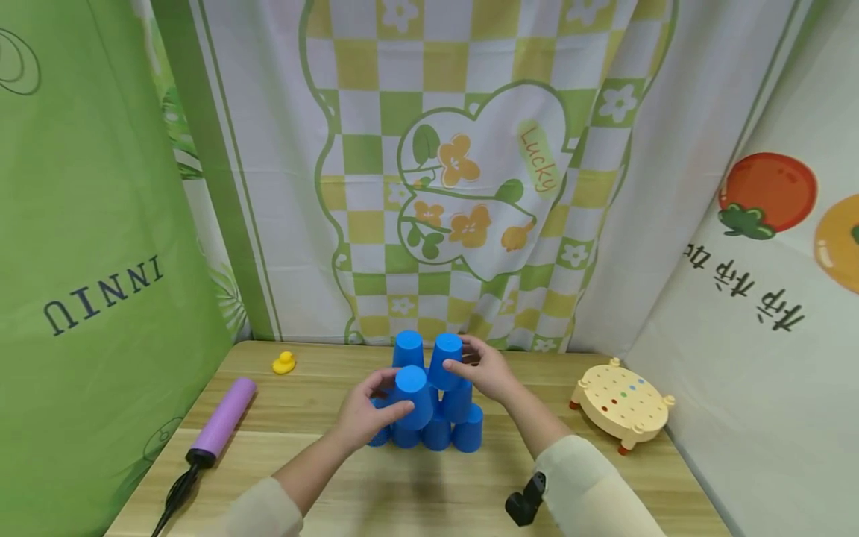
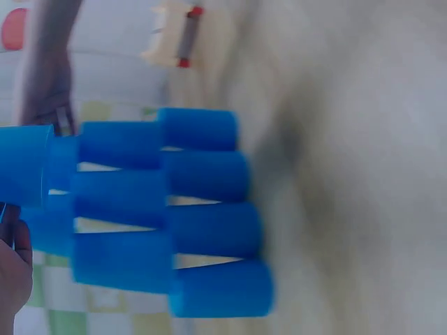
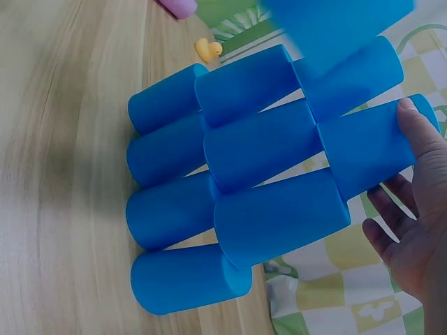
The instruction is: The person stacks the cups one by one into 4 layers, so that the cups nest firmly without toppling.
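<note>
Blue cups stand upside down on the table in a stepped stack: several in the bottom row (image 3: 188,279), three in the middle row (image 3: 279,216) and two on top. My right hand (image 1: 490,371) grips the top row's right cup (image 3: 370,150), thumb on the near side and fingers behind. The top row's left cup (image 1: 408,347) stands beside it. In front of the stack my left hand (image 1: 365,414) holds another upside-down blue cup (image 1: 412,399) between thumb and fingers. That raised cup hides part of the stack in the head view.
A purple hand pump (image 1: 224,421) with a black end lies at the left. Behind it sits a yellow rubber duck (image 1: 284,363). A round cream pegboard with short legs (image 1: 624,403) is at the right. Patterned curtain (image 1: 470,313) hangs along the table's back edge.
</note>
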